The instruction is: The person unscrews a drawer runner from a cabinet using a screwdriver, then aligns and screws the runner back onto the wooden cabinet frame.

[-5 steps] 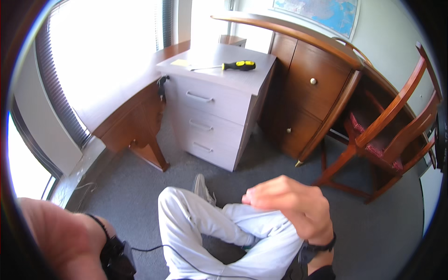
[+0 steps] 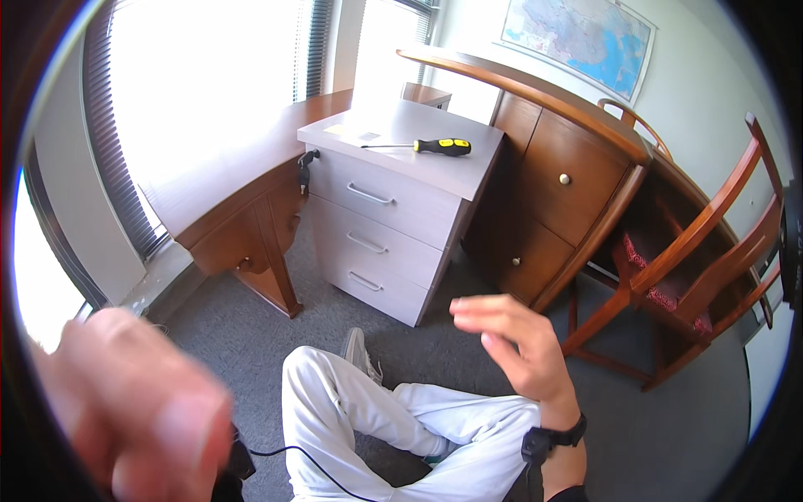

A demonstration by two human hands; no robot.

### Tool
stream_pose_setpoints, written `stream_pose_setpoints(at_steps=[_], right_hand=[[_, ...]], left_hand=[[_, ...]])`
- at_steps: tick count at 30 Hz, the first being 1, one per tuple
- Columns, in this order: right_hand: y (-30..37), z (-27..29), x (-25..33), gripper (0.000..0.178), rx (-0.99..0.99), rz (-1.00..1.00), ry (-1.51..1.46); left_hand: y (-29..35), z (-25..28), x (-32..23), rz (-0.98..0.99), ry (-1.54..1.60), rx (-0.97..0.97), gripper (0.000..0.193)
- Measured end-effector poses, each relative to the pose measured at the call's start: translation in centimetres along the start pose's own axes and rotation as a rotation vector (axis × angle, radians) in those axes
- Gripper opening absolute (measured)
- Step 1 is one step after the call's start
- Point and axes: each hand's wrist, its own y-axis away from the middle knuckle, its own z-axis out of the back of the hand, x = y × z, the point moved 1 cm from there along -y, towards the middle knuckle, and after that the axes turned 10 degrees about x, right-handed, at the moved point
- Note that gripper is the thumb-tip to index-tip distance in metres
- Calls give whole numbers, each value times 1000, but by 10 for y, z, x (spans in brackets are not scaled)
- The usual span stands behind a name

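1. The drawer cabinet point(image 2: 393, 226) has a matt, smooth, pale grey laminate look, with slim bright metal handles point(image 2: 370, 196).
2. The screwdriver point(image 2: 427, 146) on its top has a thin metal shaft and a glossy yellow and black plastic handle.
3. The desk point(image 2: 577, 159) is reddish-brown wood with a smooth, polished sheen and small round metal knobs.
4. The chair point(image 2: 711, 243) is the same glossy red wood, with a dark red cloth seat.
5. The floor point(image 2: 669, 427) is rough grey carpet.
6. The trousers point(image 2: 418, 427) are soft white cloth, creased.
7. The wristband point(image 2: 556, 439) is matt black.
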Motion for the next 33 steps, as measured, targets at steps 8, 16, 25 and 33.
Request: stream_pose_setpoints(at_steps=[8,16,25,33], right_hand=[[-81,8,-102,59,-210,-99,634],[-127,-4,-153,46,-340,-63,823],[-140,-8,-165,37,-374,-69,1056],[-136,-6,-152,40,-403,-55,1022]], left_hand=[[62,-80,90,826,186,-91,24],[108,-120,161,984,68,167,32],[146,-144,129,1057,235,248,21],[160,-136,97,1123,298,260,19]])
